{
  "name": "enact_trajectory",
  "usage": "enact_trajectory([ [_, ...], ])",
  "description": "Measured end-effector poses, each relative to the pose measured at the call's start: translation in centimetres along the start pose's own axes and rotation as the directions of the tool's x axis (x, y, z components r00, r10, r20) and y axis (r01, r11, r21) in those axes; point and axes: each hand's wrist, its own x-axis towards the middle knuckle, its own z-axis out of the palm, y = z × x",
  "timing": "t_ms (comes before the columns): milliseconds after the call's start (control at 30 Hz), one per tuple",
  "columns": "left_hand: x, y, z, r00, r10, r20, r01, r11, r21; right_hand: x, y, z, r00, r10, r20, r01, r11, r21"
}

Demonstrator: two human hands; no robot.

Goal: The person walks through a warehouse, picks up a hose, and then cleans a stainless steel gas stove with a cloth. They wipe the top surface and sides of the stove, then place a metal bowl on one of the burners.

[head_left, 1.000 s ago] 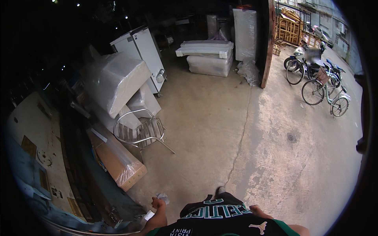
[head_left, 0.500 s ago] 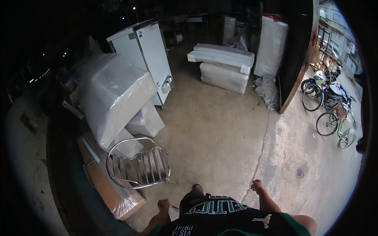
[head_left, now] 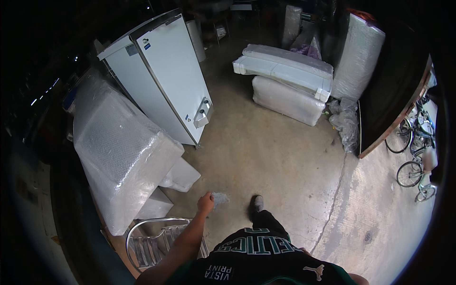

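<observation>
My left hand (head_left: 206, 203) reaches forward over the floor with its fingers curled closed. What it holds, if anything, is hidden. Just beyond its fingers shows a pale grey, ragged patch (head_left: 220, 198); whether this is a floor mark or a thin scrap I cannot tell. Below my left forearm stands a metal chair (head_left: 147, 249) with a slatted seat and a tubular rim, partly covered by the arm. Only a sliver of my right hand (head_left: 304, 251) shows past the edge of my shirt, its fingers hidden.
Bubble-wrapped bulky items (head_left: 123, 147) fill the left side. Behind them rises a tall white cabinet (head_left: 173, 71). Wrapped long packages (head_left: 289, 97) lie ahead, near an upright wrapped roll (head_left: 358, 57) and crumpled plastic (head_left: 344, 123). Bicycles (head_left: 411, 173) stand outside, right of a dark door (head_left: 394, 99).
I have moved forward, so the cabinet and packages are nearer and the chair is lower in view. My left hand swung forward; my right hand drew back almost out of sight.
</observation>
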Motion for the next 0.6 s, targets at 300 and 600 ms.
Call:
enact_trajectory([
  [300, 27.3, 8.0, -8.0, 0.975, -0.115, -0.188, 0.093, 0.988, -0.122, 1.7, -54.5, 7.4, 0.897, -0.442, 0.022, 0.443, 0.895, -0.051],
  [600, 61.7, 12.4, -9.1, 0.978, -0.188, 0.088, 0.194, 0.979, -0.061, 5.5, -92.1, 15.4, 0.863, -0.484, -0.144, 0.486, 0.874, -0.021],
])
